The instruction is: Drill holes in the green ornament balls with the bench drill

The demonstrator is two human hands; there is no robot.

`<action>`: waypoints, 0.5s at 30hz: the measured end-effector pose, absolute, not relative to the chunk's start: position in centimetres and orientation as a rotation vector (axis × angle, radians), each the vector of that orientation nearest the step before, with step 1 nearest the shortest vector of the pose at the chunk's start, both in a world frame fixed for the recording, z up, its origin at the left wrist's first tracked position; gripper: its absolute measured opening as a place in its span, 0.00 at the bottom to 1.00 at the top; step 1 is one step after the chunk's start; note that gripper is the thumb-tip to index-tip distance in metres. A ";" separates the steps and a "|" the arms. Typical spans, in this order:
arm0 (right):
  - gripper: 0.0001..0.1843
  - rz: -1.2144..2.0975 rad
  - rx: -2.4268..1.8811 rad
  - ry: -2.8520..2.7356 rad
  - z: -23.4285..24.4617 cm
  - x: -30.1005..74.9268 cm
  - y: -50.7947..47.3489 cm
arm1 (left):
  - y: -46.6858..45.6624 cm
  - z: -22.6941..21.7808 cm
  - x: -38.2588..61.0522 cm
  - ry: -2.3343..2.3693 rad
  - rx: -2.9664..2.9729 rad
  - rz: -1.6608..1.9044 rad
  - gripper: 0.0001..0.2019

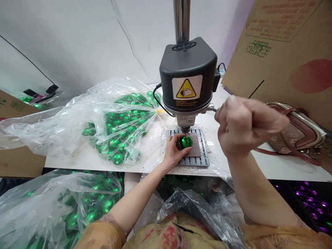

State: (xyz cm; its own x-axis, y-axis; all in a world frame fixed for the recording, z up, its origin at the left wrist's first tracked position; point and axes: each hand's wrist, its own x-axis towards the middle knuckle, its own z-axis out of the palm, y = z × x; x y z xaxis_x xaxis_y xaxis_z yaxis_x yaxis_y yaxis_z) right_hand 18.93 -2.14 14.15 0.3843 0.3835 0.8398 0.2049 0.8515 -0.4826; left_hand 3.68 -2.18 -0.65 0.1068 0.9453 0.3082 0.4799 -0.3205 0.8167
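A black bench drill press (188, 69) with a yellow hand-warning label stands in the middle. Beneath its chuck (185, 129), on a brown board (197, 147), sits a shiny green faceted ball (186, 141). Thumb and fingers of my left hand (173, 152) close around the ball from the left, steadying it under the bit. My right hand (246, 126) is raised in a fist at the machine's right side, on the drill press lever (213, 109); most of the lever is hidden by the fingers. The slotted metal base (204, 157) lies under the board.
A clear plastic bag (85, 100) of green balls lies left on the white table (153, 152). Another bag (33, 204) of green balls is below the edge. A brown handbag (298, 135) and cardboard box (275, 62) stand right. Purple balls (310, 200) show lower right.
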 end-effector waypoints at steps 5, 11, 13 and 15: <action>0.26 0.213 -0.595 -1.084 16.8 18.6 -1.5 | -5.8 -0.1 3.6 1.557 1.873 1.236 0.20; 0.26 0.201 -0.581 -1.101 16.6 18.7 -1.4 | -12.8 -4.5 0.4 1.067 2.506 0.677 0.20; 0.27 0.188 -0.560 -1.080 16.7 18.6 -1.5 | -14.3 -5.6 -0.5 0.981 2.619 0.419 0.21; 0.26 0.185 -0.548 -1.057 16.9 18.3 -1.5 | -14.9 -5.5 -1.2 0.955 2.572 0.346 0.22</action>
